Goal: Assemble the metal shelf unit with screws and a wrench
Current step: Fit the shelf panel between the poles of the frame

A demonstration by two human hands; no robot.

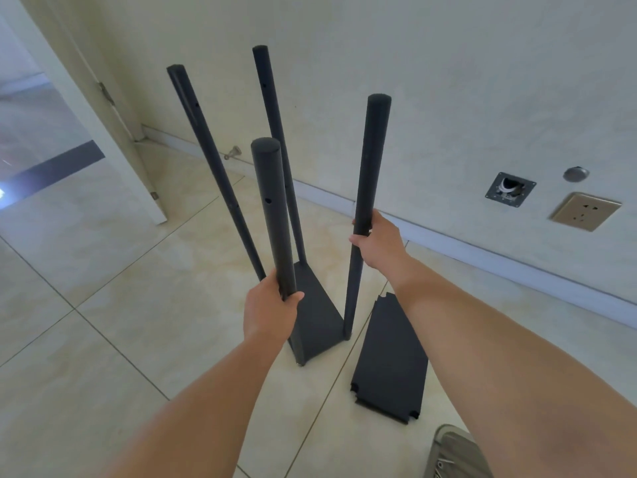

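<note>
Head view. Item: metal shelf unit [315,312], part-built, standing on the tiled floor [138,305] near the wall: four black round posts rising from one bottom shelf panel.
Left hand [270,310]: wrapped round the near-left post [274,215], low on its length.
Right hand [377,241]: wrapped round the near-right post [367,201], about mid-height.
Far posts: rear-left post [213,167] and rear-right post [275,139], unheld, leaning apart.
Spare shelf panels [389,360]: flat stack on the floor just right of the unit, corners notched.
Handling note, as judgement: hold both front posts parallel and upright so the next panel's corner notches meet the drilled holes evenly.
Containers: none visible. Screws and wrench not identifiable; small metal bits by the shoe [455,453] are unclear.
</note>
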